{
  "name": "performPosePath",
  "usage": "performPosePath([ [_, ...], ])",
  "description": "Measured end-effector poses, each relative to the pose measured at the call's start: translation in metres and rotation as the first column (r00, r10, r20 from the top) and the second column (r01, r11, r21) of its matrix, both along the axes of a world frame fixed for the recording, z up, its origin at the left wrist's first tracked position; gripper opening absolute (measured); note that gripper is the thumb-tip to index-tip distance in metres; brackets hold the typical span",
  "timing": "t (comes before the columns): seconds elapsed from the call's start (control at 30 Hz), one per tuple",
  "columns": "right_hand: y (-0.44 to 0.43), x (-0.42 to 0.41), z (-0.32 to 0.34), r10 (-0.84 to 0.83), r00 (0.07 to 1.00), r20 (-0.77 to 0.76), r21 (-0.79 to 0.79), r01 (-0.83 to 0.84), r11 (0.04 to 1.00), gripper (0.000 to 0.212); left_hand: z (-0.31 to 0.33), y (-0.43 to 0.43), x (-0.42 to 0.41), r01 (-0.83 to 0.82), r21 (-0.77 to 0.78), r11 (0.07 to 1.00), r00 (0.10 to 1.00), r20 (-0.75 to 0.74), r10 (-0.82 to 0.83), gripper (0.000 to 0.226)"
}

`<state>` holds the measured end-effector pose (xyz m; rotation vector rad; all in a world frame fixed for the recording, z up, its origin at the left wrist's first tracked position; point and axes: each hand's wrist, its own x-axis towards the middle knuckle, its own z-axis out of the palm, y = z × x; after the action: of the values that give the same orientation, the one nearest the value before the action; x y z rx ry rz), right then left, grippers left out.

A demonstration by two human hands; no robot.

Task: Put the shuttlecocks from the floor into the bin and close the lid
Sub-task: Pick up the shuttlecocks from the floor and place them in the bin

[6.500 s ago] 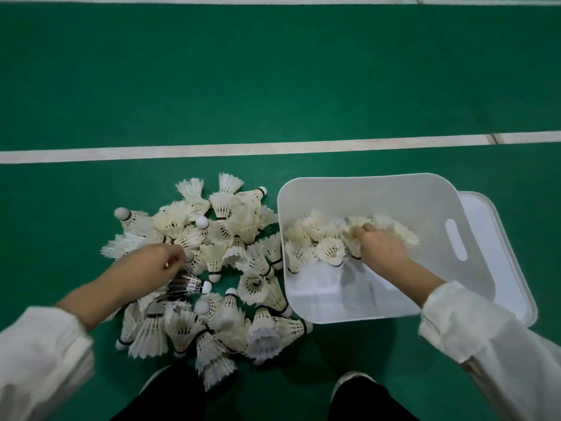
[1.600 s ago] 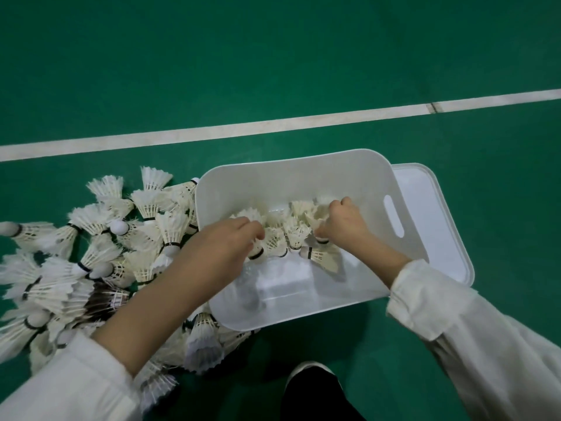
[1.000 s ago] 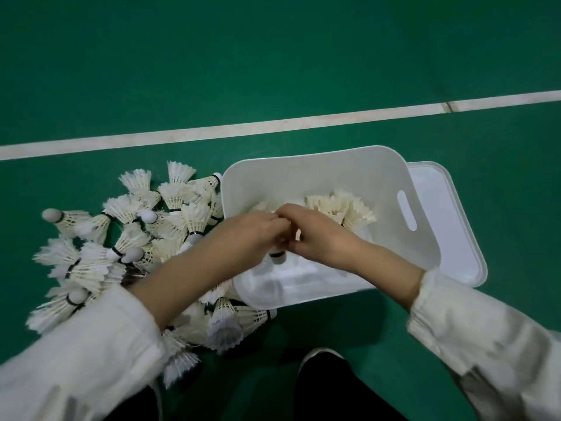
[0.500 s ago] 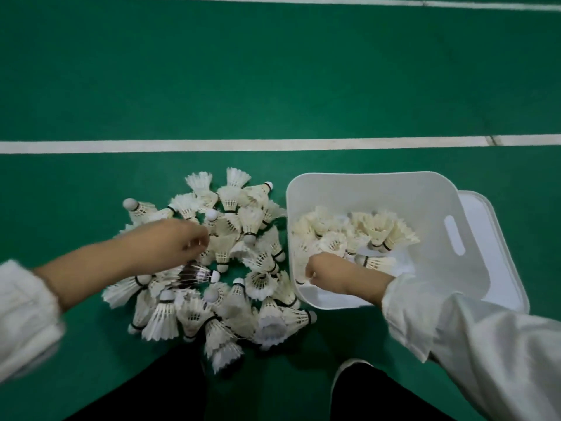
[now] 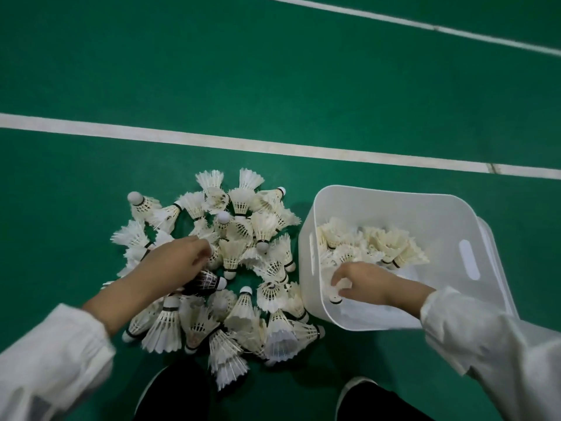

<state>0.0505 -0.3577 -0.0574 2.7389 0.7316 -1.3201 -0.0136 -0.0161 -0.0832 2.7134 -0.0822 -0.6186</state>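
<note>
Palm-down, the left hand (image 5: 179, 259) pinches among floor shuttlecocks (image 5: 243, 268) while the right hand (image 5: 361, 282) grips one inside the bin (image 5: 379, 202).

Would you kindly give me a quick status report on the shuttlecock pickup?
Left hand down on floor pile, grip unclear. Right hand in bin, shut on a shuttlecock. Lid off, behind bin. Nothing blocking.

A green court floor (image 5: 273, 86) fills the view. One white line (image 5: 243, 145) crosses it from left to right, and a second white line (image 5: 425, 25) slants across the top right corner. Two dark shoes (image 5: 367, 399) with pale rims show at the bottom edge.
</note>
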Motion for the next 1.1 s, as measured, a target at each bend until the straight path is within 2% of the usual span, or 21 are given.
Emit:
performPosePath([
  [0.13, 0.012, 0.017, 0.020, 0.089, 0.995, 0.037, -0.078, -0.086, 0.993, 0.029, 0.002, -0.005, 0.011, -0.043, -0.038, 0.998, 0.999, 0.018, 0.043, 0.015],
  [0.2, 0.023, 0.026, 0.034, 0.089, 0.990, 0.108, -0.066, -0.082, 0.994, 0.027, 0.003, -0.008, 0.015, -0.036, -0.045, 0.998, 0.999, 0.031, 0.038, 0.017],
  [0.33, 0.059, 0.031, 0.072, -0.044, 0.955, 0.292, 0.210, -0.019, 0.978, 0.018, 0.000, -0.011, 0.017, -0.008, -0.042, 0.999, 0.999, 0.045, 0.009, 0.021],
  [0.43, 0.098, 0.017, 0.074, 0.001, 0.927, 0.375, 0.314, -0.128, 0.941, 0.017, -0.006, -0.009, 0.023, -0.039, -0.005, 0.999, 0.998, 0.055, 0.039, 0.031],
  [0.5, 0.125, 0.008, 0.057, 0.075, 0.921, 0.382, 0.287, -0.195, 0.938, 0.020, -0.011, -0.005, 0.030, -0.051, 0.028, 0.998, 0.995, 0.089, 0.048, 0.043],
  [0.6, 0.156, -0.001, 0.017, 0.174, 0.947, 0.269, 0.104, -0.208, 0.972, 0.021, -0.020, 0.006, 0.041, -0.098, -0.008, 0.995, 0.993, 0.062, 0.098, 0.057],
  [0.7, 0.167, -0.013, -0.016, 0.209, 0.958, 0.197, -0.104, -0.192, 0.976, 0.025, -0.030, 0.014, 0.048, -0.194, -0.094, 0.977, 0.980, 0.020, 0.196, 0.050],
  [0.77, 0.166, -0.019, -0.032, 0.161, 0.976, 0.149, -0.185, -0.133, 0.974, 0.031, -0.038, 0.014, 0.048, -0.156, -0.072, 0.985, 0.987, -0.041, 0.153, 0.044],
  [0.9, 0.166, -0.023, -0.045, 0.098, 0.990, 0.106, -0.200, -0.076, 0.977, 0.037, -0.044, 0.015, 0.041, -0.021, 0.084, 0.996, 0.996, -0.079, 0.027, 0.033],
  [1.0, 0.168, -0.024, -0.047, 0.058, 0.990, 0.127, -0.168, -0.036, 0.985, 0.039, -0.037, 0.017, 0.037, -0.016, 0.165, 0.986, 0.999, -0.034, 0.022, 0.005],
  [1.1, 0.168, -0.020, -0.042, 0.016, 0.987, 0.158, -0.137, 0.005, 0.991, 0.034, -0.031, 0.023, 0.032, -0.044, 0.162, 0.986, 0.995, 0.091, 0.029, 0.016],
])
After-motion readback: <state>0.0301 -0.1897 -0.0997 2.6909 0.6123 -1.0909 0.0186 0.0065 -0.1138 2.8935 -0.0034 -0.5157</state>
